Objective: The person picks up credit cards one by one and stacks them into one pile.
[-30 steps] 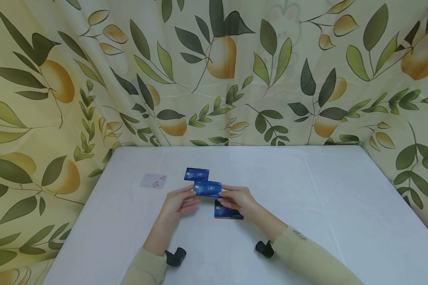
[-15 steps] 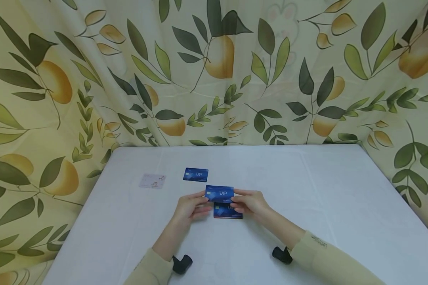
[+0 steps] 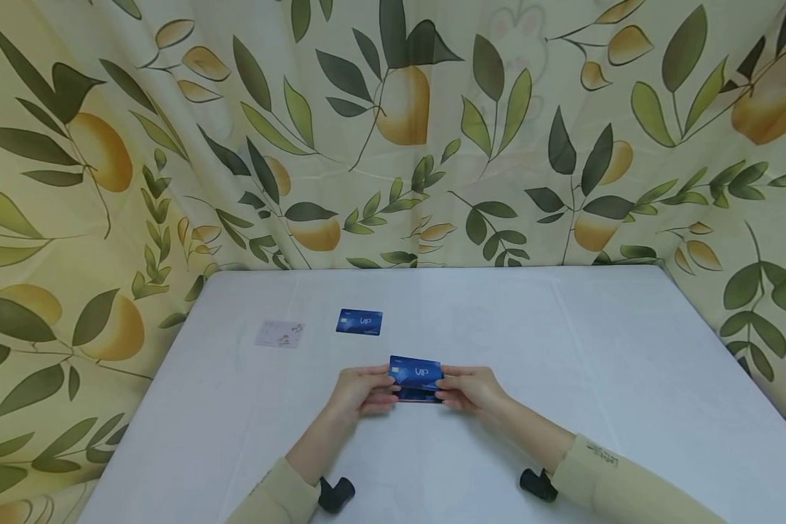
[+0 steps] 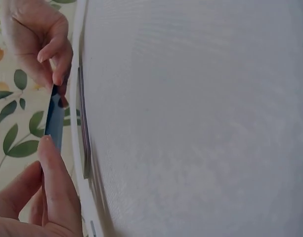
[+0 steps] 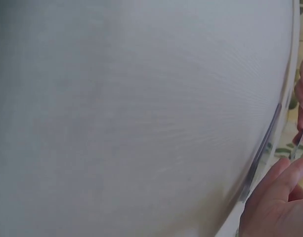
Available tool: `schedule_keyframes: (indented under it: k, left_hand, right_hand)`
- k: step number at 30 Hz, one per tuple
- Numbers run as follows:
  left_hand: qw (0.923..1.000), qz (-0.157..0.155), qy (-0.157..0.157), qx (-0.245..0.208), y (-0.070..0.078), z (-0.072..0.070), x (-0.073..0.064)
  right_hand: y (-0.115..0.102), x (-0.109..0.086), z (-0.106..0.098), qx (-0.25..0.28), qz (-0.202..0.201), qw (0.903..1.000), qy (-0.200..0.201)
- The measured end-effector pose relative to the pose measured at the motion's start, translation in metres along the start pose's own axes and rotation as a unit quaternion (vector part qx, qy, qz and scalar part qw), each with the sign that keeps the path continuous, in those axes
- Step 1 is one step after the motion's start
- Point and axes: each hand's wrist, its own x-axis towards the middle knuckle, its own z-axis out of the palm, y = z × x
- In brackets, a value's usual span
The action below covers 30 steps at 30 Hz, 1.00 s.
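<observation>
While you pinch the blue VIP card (image 3: 416, 371) by its two short ends, it sits raised over the card stack (image 3: 418, 396), tilted, printed face toward the head view. Thin, glossy rectangle, pale chip mark on its left. Stack lies flat on the white table (image 3: 563, 349), a reddish layer showing at its edge; left wrist view shows a gap between it and your card. Far and left, a second blue card (image 3: 359, 322) lies flat; farther left, a pale floral card (image 3: 280, 333), both well apart from your hands. White cloth, faintly creased, runs on right to the table's slanting edge; past the far edge hangs a leaf-and-fruit curtain (image 3: 406, 105). Your left hand (image 3: 365, 391) grips the left end, your right hand (image 3: 473, 389) the right, fingertips narrow, forearms angled inward from pale sleeves (image 3: 278, 495).
</observation>
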Motion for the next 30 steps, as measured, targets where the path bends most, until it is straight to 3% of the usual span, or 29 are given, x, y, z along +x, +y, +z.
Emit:
schedule_keyframes:
  k: [12, 21, 30]
  left_hand:
    - [0.9983, -0.019, 0.01, 0.054, -0.0098, -0.0011, 0.0036]
    - [0.9962, -0.004, 0.006, 0.087, -0.0097, 0.0002, 0.0018]
    - [0.9954, -0.004, 0.008, 0.096, -0.01, 0.0026, 0.004]
  right_hand:
    - [0.0055, 0.0002, -0.0017, -0.007, -0.006, 1.0, 0.003]
    - [0.0063, -0.0037, -0.0038, -0.008, -0.04, 0.9989, -0.023]
    - [0.0081, -0.0022, -0.0019, -0.03, -0.043, 0.9985, 0.015]
